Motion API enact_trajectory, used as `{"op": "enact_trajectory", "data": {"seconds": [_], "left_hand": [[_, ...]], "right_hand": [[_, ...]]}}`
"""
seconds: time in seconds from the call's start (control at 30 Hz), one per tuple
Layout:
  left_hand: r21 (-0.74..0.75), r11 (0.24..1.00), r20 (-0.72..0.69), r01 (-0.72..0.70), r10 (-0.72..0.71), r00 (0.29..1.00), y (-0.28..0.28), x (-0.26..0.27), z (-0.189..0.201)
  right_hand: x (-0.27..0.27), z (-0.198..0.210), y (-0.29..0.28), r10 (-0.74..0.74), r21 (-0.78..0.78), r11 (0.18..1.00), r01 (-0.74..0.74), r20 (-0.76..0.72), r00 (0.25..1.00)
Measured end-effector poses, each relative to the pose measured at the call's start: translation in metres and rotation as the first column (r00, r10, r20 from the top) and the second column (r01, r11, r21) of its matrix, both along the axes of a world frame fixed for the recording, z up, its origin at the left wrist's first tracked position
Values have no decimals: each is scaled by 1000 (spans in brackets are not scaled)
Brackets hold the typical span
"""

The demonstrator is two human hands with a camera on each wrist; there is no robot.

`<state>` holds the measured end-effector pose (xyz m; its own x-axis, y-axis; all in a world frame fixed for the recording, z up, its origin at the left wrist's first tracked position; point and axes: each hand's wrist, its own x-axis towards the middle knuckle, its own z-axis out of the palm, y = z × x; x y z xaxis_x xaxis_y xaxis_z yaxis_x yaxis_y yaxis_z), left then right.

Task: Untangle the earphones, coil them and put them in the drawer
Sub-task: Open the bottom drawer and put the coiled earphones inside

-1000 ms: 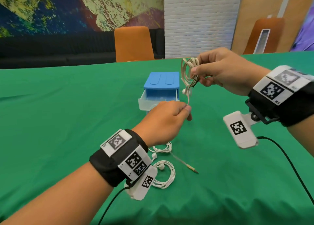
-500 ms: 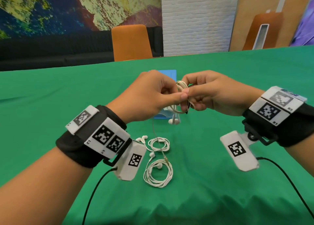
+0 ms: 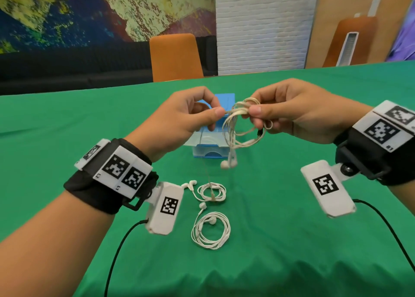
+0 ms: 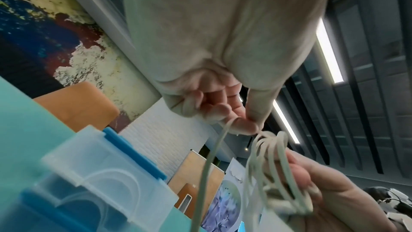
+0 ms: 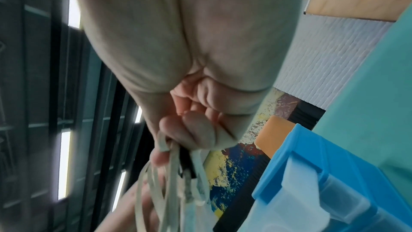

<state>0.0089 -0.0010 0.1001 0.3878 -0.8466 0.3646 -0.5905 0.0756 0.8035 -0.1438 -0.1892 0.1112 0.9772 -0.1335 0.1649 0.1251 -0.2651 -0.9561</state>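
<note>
From the head camera, we hold both hands raised above the green table (image 3: 67, 121), forearms angling in from the lower corners and knuckles turned outward. Our left hand (image 3: 179, 119) pinches a strand of the beige earphones (image 3: 235, 126) between thumb and forefinger, the other fingers curled loosely beneath. Our right hand (image 3: 292, 112) grips the coiled loops of the same earphones between thumb and fingers; the coil hangs down from it, with the earbuds dangling at the bottom. Behind and below the hands stands the blue drawer box (image 3: 211, 144), its clear drawer pulled out. Two coiled white earphones (image 3: 211, 231) lie on the cloth nearer to us.

From the left wrist, we look up along the palm: the left hand (image 4: 223, 105) has its fingers curled, thumb and fingertip closed on one cord that runs to the coil held by the other hand. The drawer (image 4: 107, 174) shows at lower left.

From the right wrist, the right hand (image 5: 189, 130) is clenched round several loops of cord, which trail downward. The drawer box (image 5: 323, 174) sits at lower right.
</note>
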Motion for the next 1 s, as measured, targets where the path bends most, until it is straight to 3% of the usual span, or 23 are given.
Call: {"op": "enact_trajectory", "data": {"seconds": [0.27,0.4,0.5,0.63,0.77,0.87,0.93,1.0], "left_hand": [[-32,997,-44,-67,65,997,-10,-3,-34],[-175,957,-68,-230,221,973,-11,1,-25],[-260,948,-62,-183,173,983,-4,3,-12],[-85,994,-71,66,-72,995,12,3,-5],[263,957,1,121,-125,992,21,8,-10],[495,869,101,-10,-46,994,16,11,-16],[496,852,164,-169,99,981,8,13,-16],[426,860,138,-280,244,960,0,16,-13]], "right_hand": [[4,5,-4,-71,154,986,57,83,994],[2,4,-5,-116,-51,992,117,15,993],[3,0,-4,-186,-94,978,184,-18,982],[6,-2,-8,-326,53,944,324,20,945],[6,-1,-13,-383,144,917,373,51,922],[5,1,-9,-329,203,927,315,43,943],[3,3,-5,-259,193,949,249,28,966],[-1,4,0,-196,107,975,194,7,981]]}}
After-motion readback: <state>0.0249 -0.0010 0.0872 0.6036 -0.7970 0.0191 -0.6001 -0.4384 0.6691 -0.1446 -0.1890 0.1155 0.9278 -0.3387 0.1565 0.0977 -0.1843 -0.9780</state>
